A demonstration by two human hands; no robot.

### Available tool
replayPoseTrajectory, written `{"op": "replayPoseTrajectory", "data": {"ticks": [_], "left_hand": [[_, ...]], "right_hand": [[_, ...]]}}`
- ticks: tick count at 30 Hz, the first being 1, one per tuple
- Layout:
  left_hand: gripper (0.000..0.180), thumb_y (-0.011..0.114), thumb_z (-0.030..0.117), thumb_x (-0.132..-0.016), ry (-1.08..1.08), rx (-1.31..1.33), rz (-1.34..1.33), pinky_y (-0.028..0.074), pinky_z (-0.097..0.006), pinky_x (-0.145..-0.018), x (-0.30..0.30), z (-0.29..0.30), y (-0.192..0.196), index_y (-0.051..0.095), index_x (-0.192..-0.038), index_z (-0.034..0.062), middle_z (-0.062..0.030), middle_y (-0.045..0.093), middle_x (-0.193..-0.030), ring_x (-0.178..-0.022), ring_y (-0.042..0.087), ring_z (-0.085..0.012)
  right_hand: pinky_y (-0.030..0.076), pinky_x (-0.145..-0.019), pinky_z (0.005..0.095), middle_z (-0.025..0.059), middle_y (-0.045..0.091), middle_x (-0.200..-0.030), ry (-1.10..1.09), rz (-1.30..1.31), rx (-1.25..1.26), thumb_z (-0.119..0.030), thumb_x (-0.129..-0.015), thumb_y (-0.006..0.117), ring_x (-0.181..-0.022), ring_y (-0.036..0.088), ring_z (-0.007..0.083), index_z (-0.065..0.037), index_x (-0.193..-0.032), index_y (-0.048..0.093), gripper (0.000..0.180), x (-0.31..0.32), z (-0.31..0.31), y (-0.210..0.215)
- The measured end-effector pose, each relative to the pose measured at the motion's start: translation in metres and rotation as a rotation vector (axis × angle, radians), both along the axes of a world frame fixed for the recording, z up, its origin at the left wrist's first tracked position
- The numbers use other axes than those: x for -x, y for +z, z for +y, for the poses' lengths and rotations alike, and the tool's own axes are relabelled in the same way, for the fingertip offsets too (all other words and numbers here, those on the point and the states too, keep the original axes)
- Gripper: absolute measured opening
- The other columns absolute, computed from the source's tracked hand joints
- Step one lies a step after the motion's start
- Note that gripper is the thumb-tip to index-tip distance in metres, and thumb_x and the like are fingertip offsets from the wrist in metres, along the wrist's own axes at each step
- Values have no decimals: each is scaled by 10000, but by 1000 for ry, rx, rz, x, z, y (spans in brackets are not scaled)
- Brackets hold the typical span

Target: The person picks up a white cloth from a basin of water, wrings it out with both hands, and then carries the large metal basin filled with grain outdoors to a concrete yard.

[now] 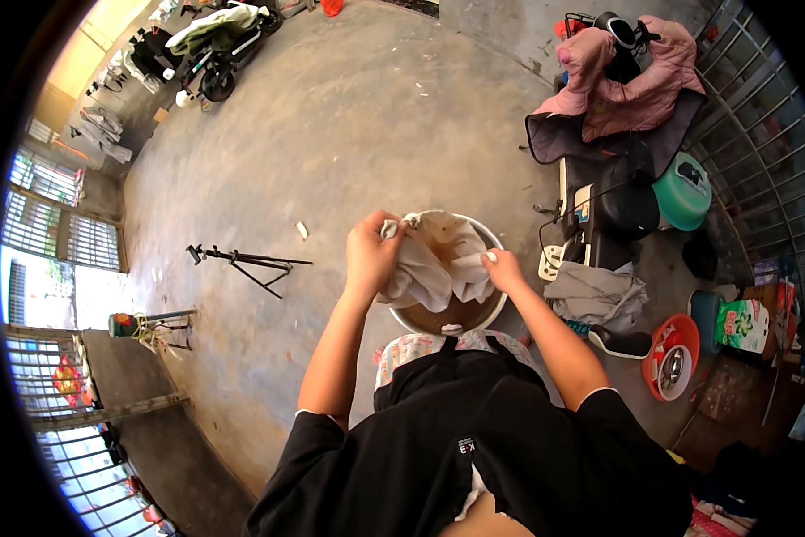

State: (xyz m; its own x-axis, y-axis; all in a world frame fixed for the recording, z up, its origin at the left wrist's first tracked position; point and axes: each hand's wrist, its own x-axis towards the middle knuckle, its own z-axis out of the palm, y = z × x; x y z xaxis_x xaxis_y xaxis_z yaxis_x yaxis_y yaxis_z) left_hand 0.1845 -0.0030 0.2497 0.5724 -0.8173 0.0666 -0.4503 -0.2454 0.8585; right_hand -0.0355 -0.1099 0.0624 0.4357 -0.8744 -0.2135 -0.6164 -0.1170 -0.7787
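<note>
Past the dark shirt front point(438, 421), a pale grey-white cloth point(420, 273) is held up over a round metal basin point(496, 238). The cloth looks limp and creased, its lower part hanging in soft folds, with a large brownish stain spread over the part stretched between the hands and smaller marks near the upper edge. The left hand point(373, 253) grips a bunched edge, fingers closed on it; the right hand point(504, 271) pinches the other side between thumb and fingers. Below the cloth, the basin shows murky brown liquid. To the right lie a crumpled grey cloth point(599, 295) and a red tub point(653, 365). Farther left stands a black tripod point(255, 262); a scooter point(219, 54) is parked well beyond.
</note>
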Motion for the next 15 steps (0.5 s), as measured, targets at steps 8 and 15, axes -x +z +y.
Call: {"op": "replayPoseTrajectory", "data": {"ticks": [8, 15], "left_hand": [[140, 644, 196, -753, -15, -95, -70, 458, -373, -602, 3, -7, -18, 628, -800, 65, -144, 621, -704, -674, 605, -302], [152, 643, 206, -750, -43, -139, -51, 459, -377, -605, 13, -10, -18, 628, -795, 61, -148, 621, -706, -680, 607, -305]], "right_hand": [[465, -746, 396, 172, 629, -862, 78, 16, -55, -194, -766, 596, -838, 597, 336, -39, -920, 635, 222, -6, 6, 5], [489, -694, 296, 128, 644, -863, -36, -439, 21, -141, -774, 633, -777, 627, 199, -21, -984, 606, 244, -35, 14, 71]]}}
